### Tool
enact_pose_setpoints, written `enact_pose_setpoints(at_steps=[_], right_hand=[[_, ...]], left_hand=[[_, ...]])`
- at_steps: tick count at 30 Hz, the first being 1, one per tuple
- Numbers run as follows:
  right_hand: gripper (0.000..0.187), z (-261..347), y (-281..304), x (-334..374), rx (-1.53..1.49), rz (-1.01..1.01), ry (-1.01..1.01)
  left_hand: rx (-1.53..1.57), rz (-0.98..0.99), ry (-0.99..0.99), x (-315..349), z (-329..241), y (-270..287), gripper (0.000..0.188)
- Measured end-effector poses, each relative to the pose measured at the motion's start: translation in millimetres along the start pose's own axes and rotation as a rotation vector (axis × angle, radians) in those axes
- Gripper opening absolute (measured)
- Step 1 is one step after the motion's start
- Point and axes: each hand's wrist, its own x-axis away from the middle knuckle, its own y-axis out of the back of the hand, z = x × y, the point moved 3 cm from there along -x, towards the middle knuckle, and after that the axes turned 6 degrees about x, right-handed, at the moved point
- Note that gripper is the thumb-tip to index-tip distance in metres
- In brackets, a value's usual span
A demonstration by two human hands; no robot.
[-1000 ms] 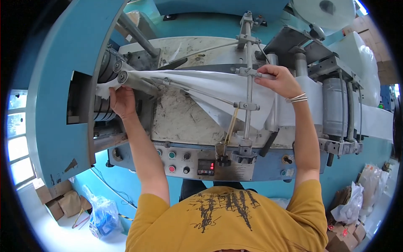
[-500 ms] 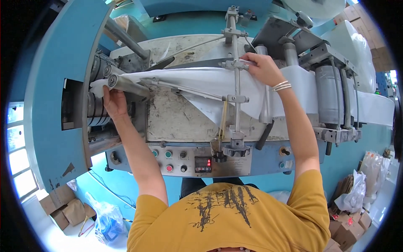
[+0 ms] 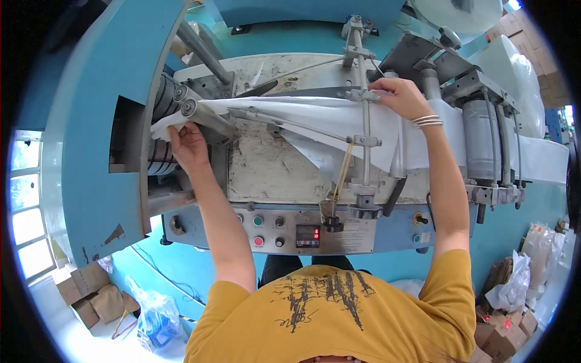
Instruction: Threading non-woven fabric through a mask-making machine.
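A long white sheet [image 3: 339,115], thin like film or paper, runs across the machine bed and narrows into folds toward the left. My left hand [image 3: 190,146] is closed on its bunched left end, just below the metal rollers [image 3: 212,119]. Farther right, my right hand [image 3: 404,98] has its fingers pinched at the sheet's far edge, beside a clamp [image 3: 362,95] on the upright metal rod [image 3: 366,163]. Its fingertips are partly hidden there. Between my hands, a thin guide rod [image 3: 296,126] lies over the sheet.
A blue machine housing [image 3: 78,139] rises on the left. Along the near edge runs a control panel [image 3: 333,237] with buttons and a red display. White material passes over rollers [image 3: 481,136] at the right. Cardboard boxes [image 3: 502,339] and plastic bags lie on the floor.
The whole view has shifted, so the machine appears farther right. My left hand has moved slightly down and away from the roller's end, still gripping the sheet. My right hand stays by the clamp.
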Motion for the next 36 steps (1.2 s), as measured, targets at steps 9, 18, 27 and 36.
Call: enact_pose_setpoints(at_steps=[9,18,27,36], right_hand=[[0.022,122,11,-7,0.351,-0.299,0.309],[0.012,111,-33,-28,0.526,-0.218,0.349],[0.016,114,-14,-27,0.465,-0.398,0.319],[0.012,117,-25,-50,0.506,-0.25,0.218]], left_hand=[[0.061,-0.179,-0.006,2,6,0,0.018],[0.049,-0.184,0.002,11,13,15,0.026],[0.016,-0.112,-0.025,15,17,4,0.03],[-0.043,-0.231,-0.052,4,-3,31,0.028]])
